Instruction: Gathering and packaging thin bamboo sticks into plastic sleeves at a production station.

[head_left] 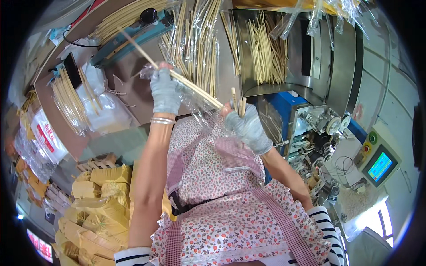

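Both my hands wear thin grey gloves and are raised above the front of a floral apron. My left hand (165,91) is closed around pale wooden chopsticks (195,89) that slant down to the right. One thin stick reaches well past its fingers to the upper left. Crumpled clear plastic film (193,106) hangs about the sticks between the hands. My right hand (249,127) is closed at their lower end, and more stick ends (234,97) poke up from among its fingers. How the film sits around the sticks is hard to make out.
Film-wrapped chopsticks (195,48) lie on the brown table ahead. Loose sticks fill a metal hopper (299,88), with a blue machine (286,111) and a control screen (380,166) at right. At left are a wrapped bundle (66,99) and stacked yellow packages (97,213).
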`<state>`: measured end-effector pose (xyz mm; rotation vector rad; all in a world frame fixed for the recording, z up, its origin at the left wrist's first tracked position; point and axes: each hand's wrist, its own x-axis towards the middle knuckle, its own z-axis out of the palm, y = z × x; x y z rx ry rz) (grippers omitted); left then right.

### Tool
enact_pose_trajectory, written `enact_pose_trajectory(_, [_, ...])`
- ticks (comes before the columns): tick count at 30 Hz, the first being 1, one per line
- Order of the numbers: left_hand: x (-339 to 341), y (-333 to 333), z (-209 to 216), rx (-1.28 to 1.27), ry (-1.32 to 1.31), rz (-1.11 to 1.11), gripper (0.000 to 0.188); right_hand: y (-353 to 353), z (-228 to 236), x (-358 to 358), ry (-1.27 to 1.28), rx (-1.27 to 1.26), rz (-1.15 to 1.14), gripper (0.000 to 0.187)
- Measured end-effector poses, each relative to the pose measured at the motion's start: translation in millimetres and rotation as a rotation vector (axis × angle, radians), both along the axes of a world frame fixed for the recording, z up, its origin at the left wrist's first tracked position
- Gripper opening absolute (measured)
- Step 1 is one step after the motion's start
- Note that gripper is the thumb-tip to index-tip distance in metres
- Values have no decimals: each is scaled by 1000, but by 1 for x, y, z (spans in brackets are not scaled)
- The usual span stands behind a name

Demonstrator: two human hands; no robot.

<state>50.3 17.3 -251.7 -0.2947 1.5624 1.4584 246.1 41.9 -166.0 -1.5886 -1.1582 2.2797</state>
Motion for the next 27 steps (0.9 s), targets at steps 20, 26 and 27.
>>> enact_pose_trajectory(20, [43,-38,70,-39,-46,-250,29,11,-2,-28,58,308,377,37])
enact_pose_trajectory(26, [37,-51,128,12,-115,-469,37,89,-5,-36,200,-174,-26,49])
enact_pose_trajectory(27, [36,-52,134,28,-114,-476,37,95,-3,-44,198,-158,-31,49])
